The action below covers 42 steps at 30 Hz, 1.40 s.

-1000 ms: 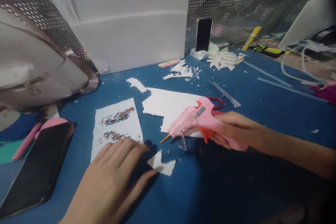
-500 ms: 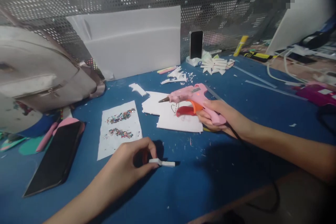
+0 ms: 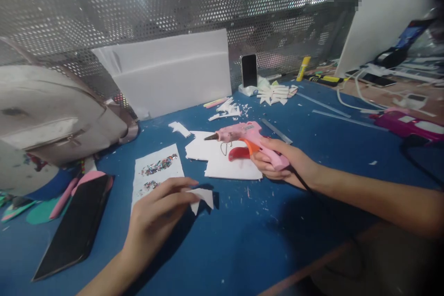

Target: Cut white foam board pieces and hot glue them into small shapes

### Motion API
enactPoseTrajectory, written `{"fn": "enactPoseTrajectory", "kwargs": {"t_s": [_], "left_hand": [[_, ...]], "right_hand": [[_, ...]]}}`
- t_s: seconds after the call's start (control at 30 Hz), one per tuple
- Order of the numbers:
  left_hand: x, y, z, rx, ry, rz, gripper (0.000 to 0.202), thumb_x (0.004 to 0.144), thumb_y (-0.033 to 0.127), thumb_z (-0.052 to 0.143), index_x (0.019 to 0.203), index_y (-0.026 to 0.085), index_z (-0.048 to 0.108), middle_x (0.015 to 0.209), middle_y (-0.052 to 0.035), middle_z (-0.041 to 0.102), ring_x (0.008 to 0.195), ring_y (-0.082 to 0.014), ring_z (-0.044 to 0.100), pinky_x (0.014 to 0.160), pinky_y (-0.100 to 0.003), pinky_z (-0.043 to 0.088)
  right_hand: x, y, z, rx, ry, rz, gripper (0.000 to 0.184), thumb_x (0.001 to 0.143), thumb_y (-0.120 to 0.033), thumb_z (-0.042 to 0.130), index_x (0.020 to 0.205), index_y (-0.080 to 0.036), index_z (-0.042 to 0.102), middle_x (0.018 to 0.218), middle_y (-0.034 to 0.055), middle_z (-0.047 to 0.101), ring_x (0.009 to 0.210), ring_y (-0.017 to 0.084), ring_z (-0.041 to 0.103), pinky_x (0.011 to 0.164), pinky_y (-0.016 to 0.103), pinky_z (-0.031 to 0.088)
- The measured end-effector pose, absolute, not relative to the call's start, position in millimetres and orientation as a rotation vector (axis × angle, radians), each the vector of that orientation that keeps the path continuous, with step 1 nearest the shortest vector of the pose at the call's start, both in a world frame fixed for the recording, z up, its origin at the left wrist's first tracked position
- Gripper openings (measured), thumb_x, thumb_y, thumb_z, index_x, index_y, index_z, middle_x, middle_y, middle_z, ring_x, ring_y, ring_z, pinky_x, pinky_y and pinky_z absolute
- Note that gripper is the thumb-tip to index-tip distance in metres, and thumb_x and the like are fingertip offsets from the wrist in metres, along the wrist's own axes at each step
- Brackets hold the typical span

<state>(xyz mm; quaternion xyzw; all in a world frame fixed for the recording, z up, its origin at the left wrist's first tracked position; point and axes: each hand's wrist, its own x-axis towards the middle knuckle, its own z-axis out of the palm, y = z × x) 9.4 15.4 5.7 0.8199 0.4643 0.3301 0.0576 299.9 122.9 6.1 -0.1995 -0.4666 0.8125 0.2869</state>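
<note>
My left hand (image 3: 161, 210) pinches a small white cut piece (image 3: 204, 196) with angled ends, held just above the blue table in front of me. Whether it is paper or foam board I cannot make out. Wrapped around the handle of a pink hot glue gun (image 3: 243, 133) is my right hand (image 3: 277, 159); its red-orange trigger shows, and the dark nozzle points left. Below the gun lies a white cut board (image 3: 236, 166). Behind my left hand, a white sheet (image 3: 138, 175) carries two heaps of multicoloured glitter (image 3: 159, 165), one partly covered by the hand.
A black phone (image 3: 72, 226) and a pale backpack (image 3: 58, 111) are at left. Farther back are white scraps (image 3: 227, 108), an upright phone (image 3: 249, 71), a leaning white board (image 3: 173, 74) and a yellow glue stick (image 3: 303, 68). A magenta tool (image 3: 409, 122) lies right.
My left hand has turned and lifted the white piece, so its broad face now shows. My right hand still holds the glue gun in much the same place. The view has shifted slightly.
</note>
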Motion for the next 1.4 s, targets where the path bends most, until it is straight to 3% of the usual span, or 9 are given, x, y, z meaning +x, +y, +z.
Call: {"fn": "enactPoseTrajectory", "kwargs": {"t_s": [0.13,0.37,0.5,0.7,0.87,1.07,1.2,1.3,1.4], "left_hand": [[4,20,5,2.402,1.316,0.893,0.026,0.093,0.011,0.049,0.092,0.024,0.071,0.103,-0.0055,0.072,0.091,-0.0172,0.07,0.076,-0.026,0.056],[0,21,8,2.309,1.287,0.708,0.032,0.092,0.01,0.046,0.102,0.028,0.071,0.117,-0.0063,0.067,0.104,-0.0179,0.066,0.086,-0.029,0.054],[0,25,12,2.206,1.245,0.626,0.031,0.085,0.017,0.064,0.112,0.032,0.068,0.125,-0.0065,0.061,0.113,-0.0212,0.061,0.095,-0.036,0.051],[5,25,12,1.948,1.302,0.772,0.014,0.089,0.017,0.057,0.087,0.025,0.07,0.102,-0.0047,0.066,0.098,-0.0179,0.064,0.085,-0.032,0.054],[8,21,10,1.673,1.35,0.986,0.005,0.086,0.022,0.063,0.088,0.02,0.058,0.085,-0.0035,0.064,0.077,-0.0157,0.065,0.071,-0.029,0.056],[2,17,13,1.772,1.521,1.08,0.01,0.084,0.028,0.067,0.093,0.023,0.07,0.093,-0.0043,0.073,0.091,-0.0216,0.069,0.08,-0.034,0.058],[-4,18,11,1.721,1.574,1.178,0.009,0.083,0.028,0.069,0.09,0.023,0.073,0.089,-0.0021,0.074,0.082,-0.0192,0.07,0.071,-0.029,0.06],[-3,18,12,1.717,1.522,1.247,0.005,0.084,0.024,0.068,0.088,0.022,0.07,0.087,-0.0013,0.073,0.075,-0.0164,0.07,0.067,-0.027,0.06],[0,14,16,1.995,1.386,1.346,0.011,0.086,0.014,0.063,0.085,0.023,0.069,0.088,-0.002,0.07,0.085,-0.0183,0.069,0.073,-0.031,0.059]], "right_hand": [[300,124,5,-0.526,-1.246,2.186,0.042,0.097,-0.043,0.041,0.065,-0.015,0.045,0.056,-0.0038,0.044,0.034,0.0,0.019,0.032,0.015,0.014],[299,122,5,-0.573,-1.309,2.145,0.043,0.095,-0.046,0.044,0.065,-0.015,0.044,0.055,-0.0043,0.043,0.034,0.0,0.017,0.032,0.016,0.014],[299,120,5,-0.602,-1.322,2.137,0.044,0.096,-0.045,0.042,0.064,-0.015,0.044,0.054,-0.0047,0.042,0.034,0.0,0.017,0.033,0.016,0.014],[299,120,2,-0.623,-1.295,2.16,0.044,0.095,-0.046,0.045,0.063,-0.015,0.046,0.054,-0.004,0.043,0.034,0.0,0.017,0.033,0.018,0.012],[299,119,2,-0.603,-1.312,2.133,0.046,0.095,-0.045,0.044,0.061,-0.015,0.046,0.051,-0.0042,0.041,0.033,0.001,0.019,0.032,0.018,0.013],[300,120,1,-0.586,-1.293,2.182,0.044,0.096,-0.045,0.043,0.063,-0.015,0.044,0.053,-0.004,0.042,0.034,0.0,0.018,0.031,0.016,0.015],[300,120,0,-0.541,-1.182,2.301,0.043,0.096,-0.045,0.043,0.065,-0.014,0.046,0.055,-0.0047,0.042,0.034,-0.001,0.019,0.033,0.015,0.017],[301,121,-2,-0.488,-1.079,2.403,0.043,0.097,-0.043,0.041,0.067,-0.013,0.048,0.056,-0.0043,0.043,0.033,-0.001,0.021,0.033,0.014,0.019],[303,123,-4,-0.456,-1.028,2.483,0.044,0.097,-0.046,0.041,0.068,-0.013,0.047,0.057,-0.0039,0.044,0.034,0.0,0.022,0.033,0.014,0.02]]}}
